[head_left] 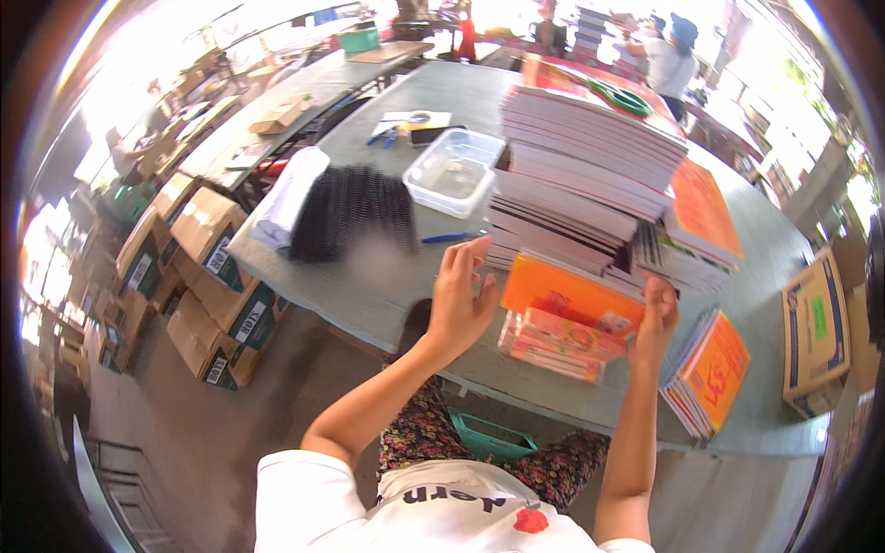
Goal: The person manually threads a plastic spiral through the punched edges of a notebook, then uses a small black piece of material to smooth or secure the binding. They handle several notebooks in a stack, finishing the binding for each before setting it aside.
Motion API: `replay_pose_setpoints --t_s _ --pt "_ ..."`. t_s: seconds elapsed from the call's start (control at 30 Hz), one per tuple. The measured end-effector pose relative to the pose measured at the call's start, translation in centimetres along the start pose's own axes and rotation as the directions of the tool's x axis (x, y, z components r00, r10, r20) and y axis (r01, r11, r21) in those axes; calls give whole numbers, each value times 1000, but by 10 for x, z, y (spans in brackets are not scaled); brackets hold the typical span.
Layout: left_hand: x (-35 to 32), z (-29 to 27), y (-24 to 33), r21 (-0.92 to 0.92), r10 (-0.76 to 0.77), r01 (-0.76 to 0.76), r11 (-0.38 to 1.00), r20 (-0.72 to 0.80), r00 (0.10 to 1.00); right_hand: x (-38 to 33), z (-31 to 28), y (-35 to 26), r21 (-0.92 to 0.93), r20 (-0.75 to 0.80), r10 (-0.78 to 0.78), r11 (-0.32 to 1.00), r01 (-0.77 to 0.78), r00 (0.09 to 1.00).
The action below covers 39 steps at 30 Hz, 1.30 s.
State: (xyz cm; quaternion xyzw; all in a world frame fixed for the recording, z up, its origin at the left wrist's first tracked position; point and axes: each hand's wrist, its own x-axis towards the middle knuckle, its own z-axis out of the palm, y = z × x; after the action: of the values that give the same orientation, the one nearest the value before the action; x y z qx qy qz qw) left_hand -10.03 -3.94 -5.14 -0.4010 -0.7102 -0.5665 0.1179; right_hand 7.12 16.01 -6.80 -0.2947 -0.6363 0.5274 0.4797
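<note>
Print on wrapped packs (558, 350) too blurred to read; black coils (355, 207) partly blurred; background co-worker (675, 69) blurred

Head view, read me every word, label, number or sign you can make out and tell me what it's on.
I don't copy wording out, but print shows here:
White shirt: dark lettering, upside down, beside a red motif.
Brown cartons at left: dark characters on white labels.
Orange booklets at right: large red cover marking.
Carton at right: green label, too small to read.
Orange booklet by the right hand: too blurred to read.
</note>
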Motion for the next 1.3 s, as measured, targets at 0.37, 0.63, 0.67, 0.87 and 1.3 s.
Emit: replay_pose_setpoints --t_s 0.37,0.63,0.67,0.87,1.3 --pt "86 -86 -136 628 -310 309 714 -113 944 4 -14 25 -140 -134 37 989 -56 990" --pt "80 -130 -207 705 -532 483 520 -175 829 -3 2 12 -51 -108 72 996 -78 991" --pt "82 -130 -208 705 -535 476 526 -160 829 0 0 13 -61 -100 45 997 -51 994" --pt "91 -146 -202 764 -235 376 525 -295 926 8 -9 -22 -457 24 -430 798 393 902" --pt "83 -167 -26 -78 -138 117 990 -357 924 -19 89 -57 -537 671 -177 555 636 721"
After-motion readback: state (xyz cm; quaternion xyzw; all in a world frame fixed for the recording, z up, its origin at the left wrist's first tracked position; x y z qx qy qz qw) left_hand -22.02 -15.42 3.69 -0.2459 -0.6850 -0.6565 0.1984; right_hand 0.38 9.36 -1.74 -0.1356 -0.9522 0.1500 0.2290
